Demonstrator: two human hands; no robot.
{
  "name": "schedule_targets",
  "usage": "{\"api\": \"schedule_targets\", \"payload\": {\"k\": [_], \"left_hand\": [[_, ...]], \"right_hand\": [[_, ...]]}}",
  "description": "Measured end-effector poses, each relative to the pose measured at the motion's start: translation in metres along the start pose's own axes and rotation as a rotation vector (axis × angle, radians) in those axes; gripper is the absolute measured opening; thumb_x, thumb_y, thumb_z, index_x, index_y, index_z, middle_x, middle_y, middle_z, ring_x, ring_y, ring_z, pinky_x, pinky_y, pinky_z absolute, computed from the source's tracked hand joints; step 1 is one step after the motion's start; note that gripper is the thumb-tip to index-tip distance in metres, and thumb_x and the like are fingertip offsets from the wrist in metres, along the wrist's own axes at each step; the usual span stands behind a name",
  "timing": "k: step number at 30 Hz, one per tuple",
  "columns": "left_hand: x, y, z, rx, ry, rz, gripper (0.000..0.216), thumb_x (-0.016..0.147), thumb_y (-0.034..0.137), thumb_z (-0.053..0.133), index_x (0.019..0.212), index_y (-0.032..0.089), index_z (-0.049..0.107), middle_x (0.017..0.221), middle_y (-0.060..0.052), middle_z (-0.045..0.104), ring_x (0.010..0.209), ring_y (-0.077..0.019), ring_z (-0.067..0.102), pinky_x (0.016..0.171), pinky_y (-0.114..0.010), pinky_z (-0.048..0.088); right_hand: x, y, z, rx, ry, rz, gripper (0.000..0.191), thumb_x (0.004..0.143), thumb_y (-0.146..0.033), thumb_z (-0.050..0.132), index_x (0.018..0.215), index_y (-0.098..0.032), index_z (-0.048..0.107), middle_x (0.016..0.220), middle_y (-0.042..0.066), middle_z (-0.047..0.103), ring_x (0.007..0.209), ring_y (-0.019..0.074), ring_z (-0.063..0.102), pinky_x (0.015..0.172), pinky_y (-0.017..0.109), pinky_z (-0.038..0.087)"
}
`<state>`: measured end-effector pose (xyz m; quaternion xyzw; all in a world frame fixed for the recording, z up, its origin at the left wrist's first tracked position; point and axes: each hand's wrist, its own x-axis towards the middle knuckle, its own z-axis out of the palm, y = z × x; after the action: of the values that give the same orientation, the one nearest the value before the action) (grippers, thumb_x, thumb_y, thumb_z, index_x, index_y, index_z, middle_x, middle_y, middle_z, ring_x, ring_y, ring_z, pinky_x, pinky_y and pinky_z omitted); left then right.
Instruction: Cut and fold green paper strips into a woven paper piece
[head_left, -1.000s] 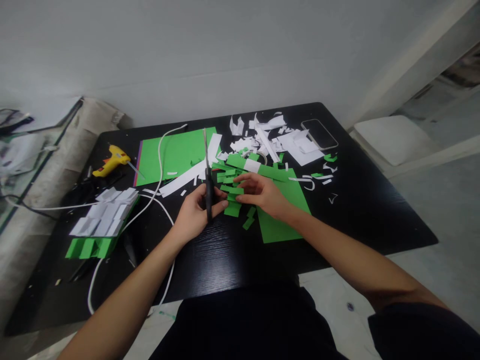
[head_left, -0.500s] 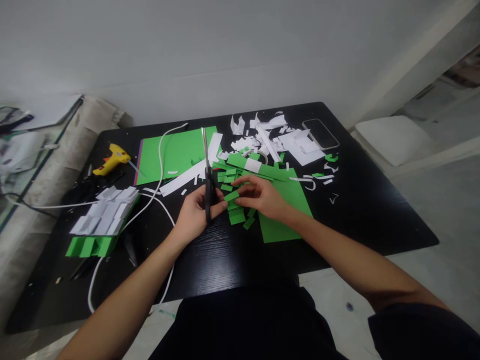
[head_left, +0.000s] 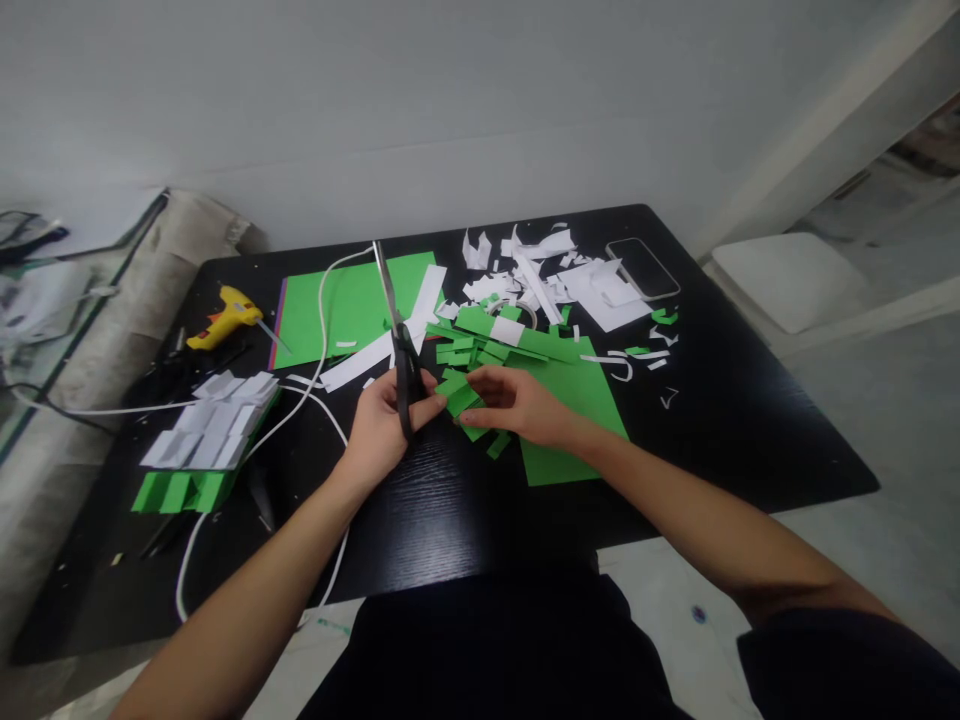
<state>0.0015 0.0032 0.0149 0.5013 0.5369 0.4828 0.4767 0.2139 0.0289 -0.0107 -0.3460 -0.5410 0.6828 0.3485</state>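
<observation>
Scissors with black handles rest in my left hand, their metal blades pointing up and away from me. The thumb and fingers of that same hand also pinch the left end of a small green paper strip. At the strip's other end is my right hand, its thumb and forefinger curled around the edge of the paper. Small green paper pieces lie under and beside the strip. Just beyond the hands is a heap of longer green strips.
A yellow glue gun lies at the left behind a folded white-and-green paper piece. A white cable loops across the black table. Green sheets, white paper scraps and a phone-shaped object lie farther back.
The scissors have tilted left, with the blade tips swinging left and slightly toward the back. The small green strip has turned between my hands, and my right hand has shifted slightly.
</observation>
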Motion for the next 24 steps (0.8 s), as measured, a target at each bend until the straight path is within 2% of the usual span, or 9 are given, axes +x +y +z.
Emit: {"api": "schedule_targets", "payload": {"k": [6, 13, 18, 24], "left_hand": [[0.0011, -0.0025, -0.0027, -0.022, 0.064, 0.013, 0.022, 0.066, 0.026, 0.088, 0.082, 0.02, 0.074, 0.072, 0.002, 0.063, 0.061, -0.0119, 0.051, 0.057, -0.025, 0.041], [0.0029, -0.0024, -0.0024, -0.041, 0.087, 0.009, 0.024, 0.065, 0.024, 0.088, 0.083, 0.019, 0.074, 0.072, 0.003, 0.063, 0.061, -0.0111, 0.05, 0.058, -0.024, 0.041], [0.0027, -0.0008, -0.0024, 0.013, 0.068, 0.031, 0.022, 0.066, 0.026, 0.087, 0.082, 0.02, 0.073, 0.071, 0.003, 0.062, 0.059, -0.0117, 0.05, 0.055, -0.026, 0.04], [0.0021, -0.0003, -0.0023, 0.036, 0.043, 0.029, 0.021, 0.067, 0.026, 0.086, 0.081, 0.02, 0.072, 0.068, 0.003, 0.06, 0.059, -0.0121, 0.049, 0.055, -0.026, 0.04]], "right_hand": [[0.0001, -0.0006, -0.0002, 0.017, 0.004, 0.015, 0.048, 0.07, -0.031, 0.095, 0.109, -0.021, 0.07, 0.106, 0.005, 0.077, 0.101, 0.023, 0.076, 0.104, 0.047, 0.06], [0.0014, 0.0, -0.0021, -0.021, 0.052, -0.008, 0.045, 0.067, -0.029, 0.097, 0.104, -0.022, 0.073, 0.108, 0.006, 0.077, 0.114, 0.0255, 0.071, 0.113, 0.05, 0.055], [0.0019, -0.0006, -0.0025, -0.009, 0.067, -0.034, 0.045, 0.066, -0.029, 0.097, 0.104, -0.022, 0.074, 0.106, 0.005, 0.076, 0.115, 0.0256, 0.07, 0.11, 0.049, 0.055], [0.0035, -0.0007, -0.0031, 0.029, 0.071, -0.035, 0.042, 0.066, -0.03, 0.097, 0.1, -0.023, 0.074, 0.101, 0.003, 0.076, 0.103, 0.0227, 0.072, 0.102, 0.045, 0.058]]}}
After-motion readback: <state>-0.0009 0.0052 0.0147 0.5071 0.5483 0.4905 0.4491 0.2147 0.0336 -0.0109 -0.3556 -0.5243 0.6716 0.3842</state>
